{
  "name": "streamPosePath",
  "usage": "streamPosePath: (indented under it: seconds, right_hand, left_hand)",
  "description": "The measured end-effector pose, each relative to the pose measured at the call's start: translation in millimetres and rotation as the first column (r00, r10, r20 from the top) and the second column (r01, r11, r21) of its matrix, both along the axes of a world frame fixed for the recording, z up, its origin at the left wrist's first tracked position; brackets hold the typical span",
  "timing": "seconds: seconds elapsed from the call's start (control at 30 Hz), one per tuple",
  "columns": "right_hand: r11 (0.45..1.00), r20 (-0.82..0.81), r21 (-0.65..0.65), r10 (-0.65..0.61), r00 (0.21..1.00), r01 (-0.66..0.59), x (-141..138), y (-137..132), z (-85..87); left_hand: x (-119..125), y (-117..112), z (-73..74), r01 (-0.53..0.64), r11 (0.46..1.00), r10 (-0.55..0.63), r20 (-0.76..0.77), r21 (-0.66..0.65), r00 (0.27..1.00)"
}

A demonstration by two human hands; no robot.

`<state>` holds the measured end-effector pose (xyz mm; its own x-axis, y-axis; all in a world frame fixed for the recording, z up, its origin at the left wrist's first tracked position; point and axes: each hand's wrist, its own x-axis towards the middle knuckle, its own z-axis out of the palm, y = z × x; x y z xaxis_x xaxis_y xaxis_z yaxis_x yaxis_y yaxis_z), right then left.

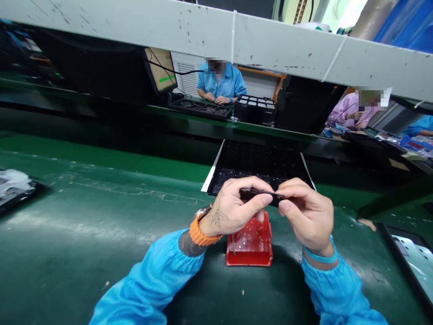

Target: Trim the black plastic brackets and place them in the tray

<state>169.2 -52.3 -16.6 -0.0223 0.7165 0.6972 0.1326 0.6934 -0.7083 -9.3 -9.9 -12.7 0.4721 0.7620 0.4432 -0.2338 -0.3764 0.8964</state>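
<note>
A small, slim black part [252, 194] is held level in the middle of the view; its exact kind does not show. Fingers and thumb of my left hand [233, 205] are closed around its left side. At the part's right end, my right hand [307, 212] pinches with thumb and forefinger, and whatever tiny piece may lie between those fingertips is hidden. Just below both hands stands a red plastic bin [249, 257] with many tiny pieces scattered inside. Behind the hands lies a black tray [257, 158] with shallow compartments, its near edge partly covered by my fingers.
Green matting [101, 234] covers the bench. A black tray with white wrapping [15, 185] sits at the left edge, another with pale panels [411, 253] at the right. A grey shelf beam [203, 27] crosses overhead. Co-workers in blue [221, 83] and pink [348, 110] sit beyond.
</note>
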Motion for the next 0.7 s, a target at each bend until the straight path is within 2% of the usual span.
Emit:
streamPosePath:
  seconds: [0.23, 0.47, 0.7]
  right_hand:
    - [0.997, 0.042, 0.056, -0.051, 0.998, 0.048, 2, 5, -3.1]
    - [0.98, 0.156, 0.19, -0.089, 0.984, 0.059, 7, 9, 2.0]
    - [0.983, 0.154, 0.133, -0.143, 0.978, 0.123, 10, 10, -7.3]
  left_hand:
    - [0, -7, 6.2, -0.007, 0.988, 0.01, 0.015, -0.153, 1.0]
    - [0, -11, 14.1, 0.016, 0.948, -0.021, -0.012, -0.317, 1.0]
    - [1, -11, 18.4, -0.018, 0.935, 0.004, -0.041, -0.355, 0.999]
